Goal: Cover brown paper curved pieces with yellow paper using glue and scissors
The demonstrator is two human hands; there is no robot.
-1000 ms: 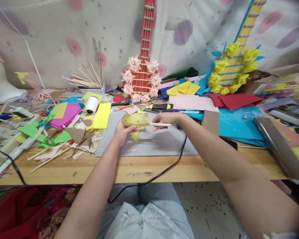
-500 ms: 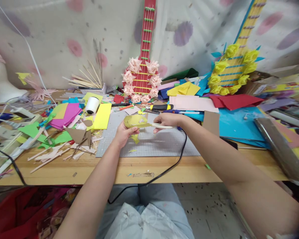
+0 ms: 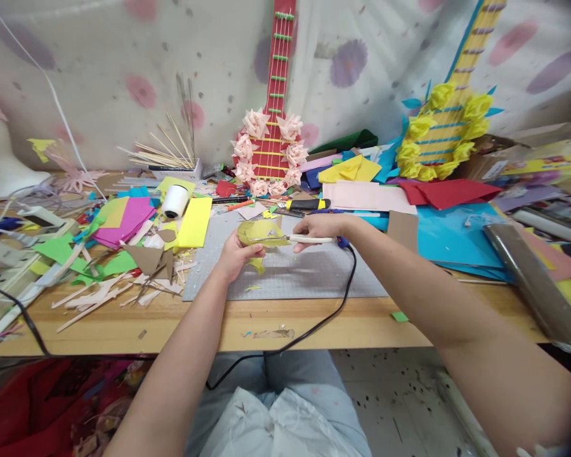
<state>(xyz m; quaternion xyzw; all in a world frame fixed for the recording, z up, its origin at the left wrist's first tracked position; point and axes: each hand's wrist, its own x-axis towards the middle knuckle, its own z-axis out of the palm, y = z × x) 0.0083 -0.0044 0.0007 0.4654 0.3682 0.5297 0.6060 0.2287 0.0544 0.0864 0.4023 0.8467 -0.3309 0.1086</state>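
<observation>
Two bare hands work close together above a grey cutting mat (image 3: 309, 279). The left hand (image 3: 235, 257) is nearly closed, its thumb and fingers pinching the near left edge of a curved yellow piece (image 3: 250, 233). The right hand (image 3: 321, 225) curls around the white handles of a pair of scissors (image 3: 314, 240), whose blades point left and lie against the yellow piece; how wide they stand apart is too small to tell. The yellow piece is held over the left half of the mat, between the hands. A yellow strip (image 3: 257, 265) shows just below it, and a small yellow scrap (image 3: 253, 288) lies on the mat nearer the front.

Beside the right wrist, a black cord (image 3: 346, 292) runs from a partly hidden blue tool (image 3: 343, 242) down over the front edge of the wooden bench (image 3: 171, 327). Behind the mat lies a black-and-yellow cutter (image 3: 309, 204). To the left are a bright yellow sheet (image 3: 195, 222) and a white cylinder (image 3: 175, 202); to the right, blue sheets (image 3: 457, 235). Farther back, a red guitar shape (image 3: 269, 152) with pale pink flowers stands upright, and a yellow one (image 3: 445, 136) leans at the right.
</observation>
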